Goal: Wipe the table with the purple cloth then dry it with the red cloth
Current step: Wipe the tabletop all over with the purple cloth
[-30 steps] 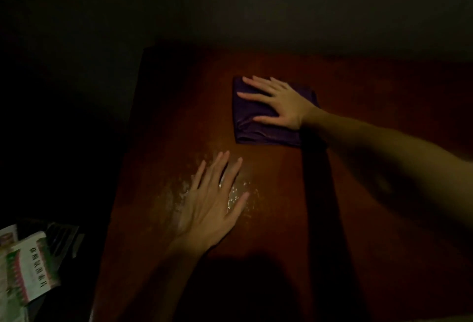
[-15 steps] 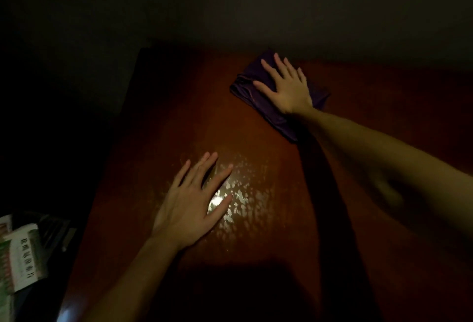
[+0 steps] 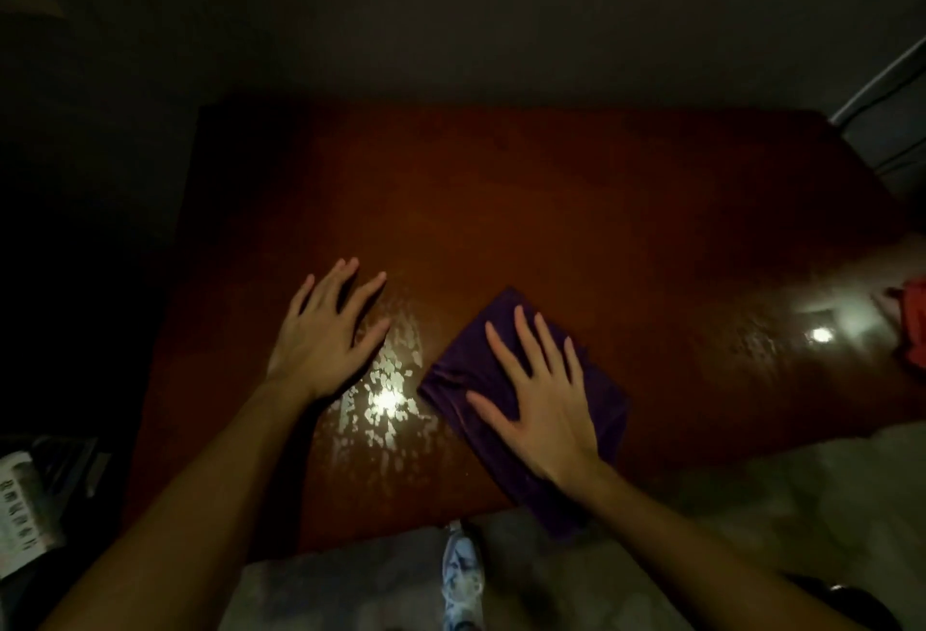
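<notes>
A folded purple cloth (image 3: pixel 463 370) lies on the dark red-brown wooden table (image 3: pixel 551 209), near its front edge, with one corner hanging over that edge. My right hand (image 3: pixel 543 405) presses flat on the cloth with fingers spread. My left hand (image 3: pixel 325 334) rests flat on the bare tabletop to the left of the cloth, fingers apart, holding nothing. Wet shiny patches glint between the two hands. A red cloth (image 3: pixel 913 324) lies at the table's right edge, partly cut off by the frame.
The room is dim. A shoe (image 3: pixel 461 575) stands on the pale floor below the table's front edge. Printed packaging (image 3: pixel 25 505) lies at the lower left. A grey object (image 3: pixel 887 104) stands beyond the table's far right corner.
My right hand has dragged the purple cloth from the table's far side back to the front edge. The view has shifted, and the red cloth and the floor have come into view.
</notes>
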